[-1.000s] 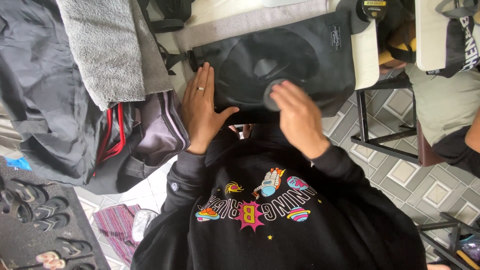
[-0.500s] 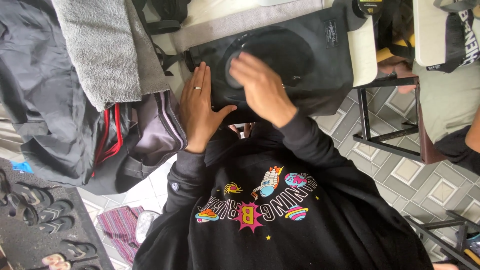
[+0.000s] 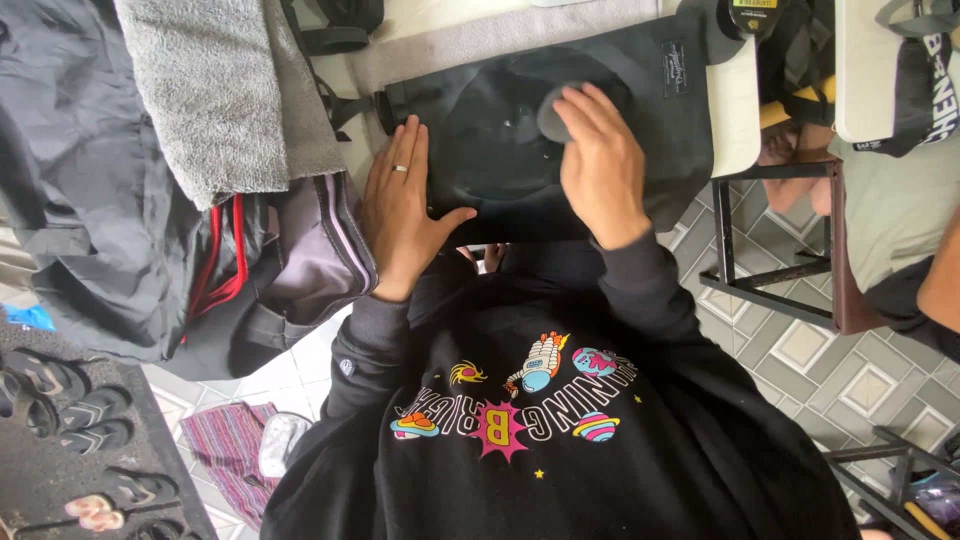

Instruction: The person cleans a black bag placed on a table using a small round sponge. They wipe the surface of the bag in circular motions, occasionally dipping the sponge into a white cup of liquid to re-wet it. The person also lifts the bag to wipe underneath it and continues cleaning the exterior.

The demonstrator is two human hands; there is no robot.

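A black fabric bag [image 3: 500, 150] lies flat on a white table [image 3: 735, 120] in front of me. My left hand [image 3: 405, 210], with a ring on one finger, rests flat on the bag's left edge, fingers together. My right hand [image 3: 595, 165] presses a small grey pad or cloth [image 3: 555, 110] against the bag's top face; only part of the pad shows past my fingers. My black printed sweatshirt [image 3: 540, 440] fills the lower middle of the view.
A grey towel [image 3: 215, 90] hangs at the upper left over dark bags and a jacket [image 3: 120, 230]. Sandals [image 3: 60, 400] sit on a dark mat at lower left. A metal-framed chair [image 3: 780, 260] stands on the tiled floor; another person's arm [image 3: 940, 280] shows at the right edge.
My right hand with the grey pad moved left across the bag and then back toward its middle. My left hand stayed on the bag's left edge.
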